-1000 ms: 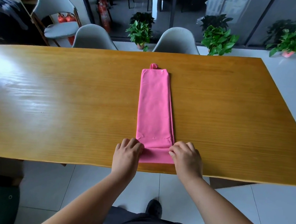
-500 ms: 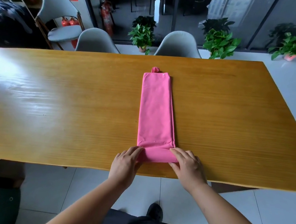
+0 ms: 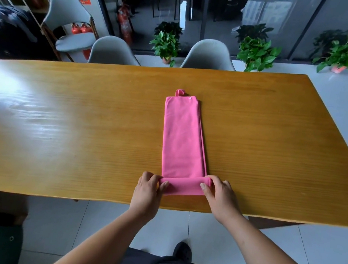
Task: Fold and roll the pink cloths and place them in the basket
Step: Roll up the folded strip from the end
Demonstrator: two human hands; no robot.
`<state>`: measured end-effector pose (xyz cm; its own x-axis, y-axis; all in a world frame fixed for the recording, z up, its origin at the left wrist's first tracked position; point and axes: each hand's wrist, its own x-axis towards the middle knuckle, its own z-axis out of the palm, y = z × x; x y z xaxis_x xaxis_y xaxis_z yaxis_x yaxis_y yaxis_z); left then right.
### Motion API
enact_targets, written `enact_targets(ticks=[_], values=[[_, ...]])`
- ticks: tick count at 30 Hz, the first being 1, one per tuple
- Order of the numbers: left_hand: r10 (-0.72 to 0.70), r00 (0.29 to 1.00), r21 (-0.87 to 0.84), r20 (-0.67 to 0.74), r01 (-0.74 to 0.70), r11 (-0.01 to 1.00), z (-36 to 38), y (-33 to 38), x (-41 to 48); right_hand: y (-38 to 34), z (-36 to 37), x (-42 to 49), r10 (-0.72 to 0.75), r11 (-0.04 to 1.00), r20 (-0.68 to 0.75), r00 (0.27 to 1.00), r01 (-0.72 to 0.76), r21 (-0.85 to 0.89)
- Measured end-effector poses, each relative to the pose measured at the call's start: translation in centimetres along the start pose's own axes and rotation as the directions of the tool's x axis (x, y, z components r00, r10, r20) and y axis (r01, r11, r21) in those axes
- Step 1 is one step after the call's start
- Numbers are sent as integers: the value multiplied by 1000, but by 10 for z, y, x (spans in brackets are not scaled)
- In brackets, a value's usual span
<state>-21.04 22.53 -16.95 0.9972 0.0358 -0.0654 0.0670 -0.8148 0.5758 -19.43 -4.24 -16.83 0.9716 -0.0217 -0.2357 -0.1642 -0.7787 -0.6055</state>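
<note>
Orange-brown wood of a long table fills the middle of the view, and the person stands at its near edge. The left hand and right hand sit side by side just inside that edge. Each has fingers and thumb curled round one end of a short roll begun at the near end of the pink cloth, the left gripping the roll's left end and the right its right end. The roll lies crosswise, its axis running left to right between the hands. From it the rest of the cloth, folded into a narrow strip, stretches flat and straight away from the person. Its long axis points toward the table's far edge, where it ends in a small hanging loop and a snap. The coming move seems to turn on this: the unrolled length lies directly ahead of both hands and about equally near to each. The roll would therefore need an even forward push, or it may skew toward the layered right edge. Beyond the table stand grey chairs and potted plants. No basket is in view.
</note>
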Motion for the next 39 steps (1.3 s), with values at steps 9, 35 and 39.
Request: enact_targets(ticks=[9,35,39], values=[[85,987,79,-138,-75,994,-9,15,15,-17,-2,6,-55,993,-136,989,40,-112],[136,988,194,68,-147,970,-7,5,6,0,6,2,-343,899,-97,934,296,-323],[98,994,66,49,-101,993,-6,2,4,-6,3,-6,-231,958,-134,964,201,-203]])
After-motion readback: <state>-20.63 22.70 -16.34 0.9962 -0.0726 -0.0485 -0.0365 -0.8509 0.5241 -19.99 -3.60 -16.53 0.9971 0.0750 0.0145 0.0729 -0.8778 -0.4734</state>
